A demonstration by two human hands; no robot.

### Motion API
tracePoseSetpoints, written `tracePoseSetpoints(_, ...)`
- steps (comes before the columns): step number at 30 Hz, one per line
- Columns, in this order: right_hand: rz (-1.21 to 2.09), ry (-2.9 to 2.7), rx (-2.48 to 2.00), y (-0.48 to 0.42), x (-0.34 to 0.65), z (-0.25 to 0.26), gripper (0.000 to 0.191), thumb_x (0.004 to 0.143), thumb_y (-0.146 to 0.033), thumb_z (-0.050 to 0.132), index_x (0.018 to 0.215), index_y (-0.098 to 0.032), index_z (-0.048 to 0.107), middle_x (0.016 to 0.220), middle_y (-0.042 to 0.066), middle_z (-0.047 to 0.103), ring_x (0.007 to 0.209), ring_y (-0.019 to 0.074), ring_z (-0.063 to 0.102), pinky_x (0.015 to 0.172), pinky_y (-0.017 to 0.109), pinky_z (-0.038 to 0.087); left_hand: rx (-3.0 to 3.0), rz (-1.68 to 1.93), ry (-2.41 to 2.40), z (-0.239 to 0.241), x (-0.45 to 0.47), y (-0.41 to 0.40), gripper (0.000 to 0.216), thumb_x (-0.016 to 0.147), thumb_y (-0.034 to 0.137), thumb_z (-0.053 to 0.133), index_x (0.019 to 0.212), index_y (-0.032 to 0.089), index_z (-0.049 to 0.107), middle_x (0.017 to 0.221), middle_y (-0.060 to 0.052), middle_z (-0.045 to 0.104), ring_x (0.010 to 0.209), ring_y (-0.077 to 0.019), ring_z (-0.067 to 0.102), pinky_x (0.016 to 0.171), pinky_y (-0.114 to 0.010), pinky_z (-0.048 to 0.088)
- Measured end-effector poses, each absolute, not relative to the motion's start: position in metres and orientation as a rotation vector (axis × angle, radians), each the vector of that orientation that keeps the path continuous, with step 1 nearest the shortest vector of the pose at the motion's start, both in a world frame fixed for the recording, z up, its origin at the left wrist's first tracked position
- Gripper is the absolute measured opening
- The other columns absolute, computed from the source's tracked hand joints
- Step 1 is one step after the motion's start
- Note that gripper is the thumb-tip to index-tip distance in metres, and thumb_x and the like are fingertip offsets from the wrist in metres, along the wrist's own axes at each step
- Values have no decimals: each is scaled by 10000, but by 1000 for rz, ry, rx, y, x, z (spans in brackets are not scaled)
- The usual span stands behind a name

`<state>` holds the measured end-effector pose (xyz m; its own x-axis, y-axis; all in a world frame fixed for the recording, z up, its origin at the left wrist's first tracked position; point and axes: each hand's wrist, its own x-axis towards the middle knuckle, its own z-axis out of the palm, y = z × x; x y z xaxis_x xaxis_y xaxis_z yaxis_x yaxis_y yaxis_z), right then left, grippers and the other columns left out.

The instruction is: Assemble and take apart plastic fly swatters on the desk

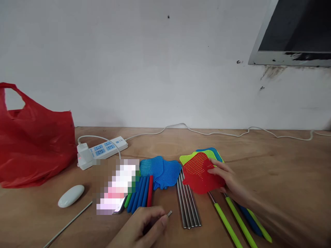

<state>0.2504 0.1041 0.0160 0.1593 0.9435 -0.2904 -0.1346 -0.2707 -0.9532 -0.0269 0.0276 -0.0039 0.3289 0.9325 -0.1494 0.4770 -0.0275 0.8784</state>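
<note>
My left hand (148,225) is closed, thumb against fingers, around a thin metal rod (169,213); only its tip shows. My right hand (223,175) grips a red fly swatter head (200,172) by its right edge, above yellow-green (187,159) and blue swatter heads. Between the hands lie several bare metal rods (188,206) side by side. Blue swatter heads (169,172) rest beyond my left hand, with several blue handle sleeves (139,196), a red sleeve (150,191) and a green one beside them. Fly swatters with yellow-green handles (227,224) lie under my right forearm.
A phone with a blurred screen (119,189) sits left of the sleeves. Farther left are a white computer mouse (71,196), a power strip (110,148) with a plugged-in charger, and a red plastic bag (38,144). A white cable (217,133) runs along the wall.
</note>
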Motion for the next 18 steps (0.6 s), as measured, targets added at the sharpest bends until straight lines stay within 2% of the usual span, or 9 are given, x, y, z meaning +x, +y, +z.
tracePoseSetpoints(2, 1383, -951, -1351, 107, 247, 11, 397, 636, -287, 803, 1016, -214, 720, 592, -56, 630, 378, 66, 430, 305, 145, 255, 1580, 597, 1287, -2, -25, 33, 354, 913, 535, 494, 971, 251, 696, 945, -22, 652, 821, -203, 557, 723, -274, 457)
tracePoseSetpoints(5, 1437, -1196, -1210, 116, 243, 3, 353, 684, -412, 802, 930, -169, 735, 569, -45, 580, 412, 72, 432, 328, 161, 299, 1567, 593, 1272, 4, -25, 41, 369, 924, 499, 453, 1031, 233, 685, 958, -27, 637, 773, -192, 549, 698, -286, 449)
tracePoseSetpoints(8, 1416, -1336, -1139, 124, 236, -4, 358, 745, -490, 754, 864, -152, 739, 530, -51, 531, 420, 74, 431, 356, 171, 350, 1668, 614, 1224, 12, -24, 47, 404, 948, 518, 437, 1105, 224, 665, 826, 0, 596, 741, -182, 543, 716, -287, 431)
tracePoseSetpoints(11, 1380, -1387, -1167, 129, 224, -6, 398, 771, -539, 716, 841, -147, 736, 452, -77, 458, 376, 70, 384, 342, 175, 341, 1724, 610, 1151, 19, -20, 52, 447, 979, 541, 402, 1127, 201, 653, 643, 42, 504, 672, -168, 517, 694, -274, 405)
tracePoseSetpoints(13, 1369, -1409, -1181, 132, 217, -5, 418, 763, -563, 713, 808, -148, 728, 416, -91, 414, 347, 67, 362, 322, 173, 312, 1721, 611, 1101, 20, -17, 55, 474, 987, 555, 392, 1134, 184, 648, 592, 59, 462, 604, -152, 482, 645, -264, 386)
tracePoseSetpoints(15, 1399, -1410, -1160, 134, 211, -3, 421, 744, -565, 729, 819, -151, 721, 425, -91, 427, 337, 65, 374, 315, 171, 309, 1694, 633, 1082, 17, -15, 57, 500, 982, 574, 397, 1157, 174, 641, 580, 69, 438, 557, -140, 454, 605, -258, 369)
tracePoseSetpoints(18, 1470, -1340, -1149, 137, 208, -2, 435, 728, -532, 747, 950, -160, 705, 541, -57, 552, 373, 76, 467, 345, 184, 398, 1665, 659, 1142, 8, -16, 58, 539, 972, 601, 391, 1131, 162, 660, 587, 65, 429, 567, -143, 453, 612, -262, 376)
